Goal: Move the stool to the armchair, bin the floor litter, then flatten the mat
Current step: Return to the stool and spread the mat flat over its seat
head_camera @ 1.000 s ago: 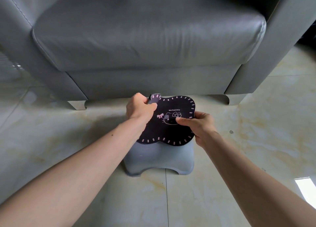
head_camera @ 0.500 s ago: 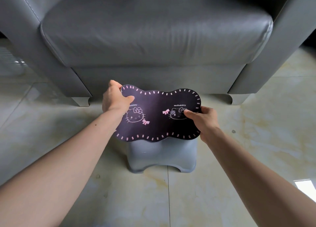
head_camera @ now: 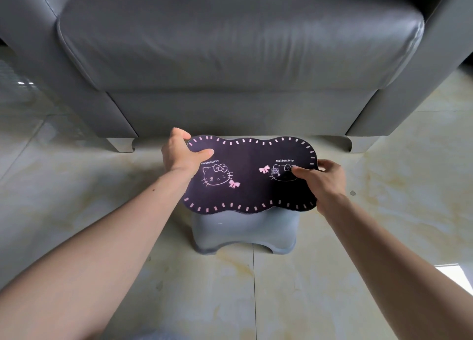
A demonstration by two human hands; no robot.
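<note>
You have the mat (head_camera: 252, 176) spread over the stool (head_camera: 245, 233), just near of the armchair (head_camera: 230, 58). Your left hand (head_camera: 179, 152) pinches its far-left corner, your right hand (head_camera: 323, 179) its right edge. It looks thin, light and floppy, so hold the opposite edges and press outward from the middle

the mat (head_camera: 250, 178) lies spread open on the stool (head_camera: 245, 232), just before the armchair (head_camera: 230, 58); left hand (head_camera: 181, 151) and right hand (head_camera: 325, 181) pinch its ends.
</note>
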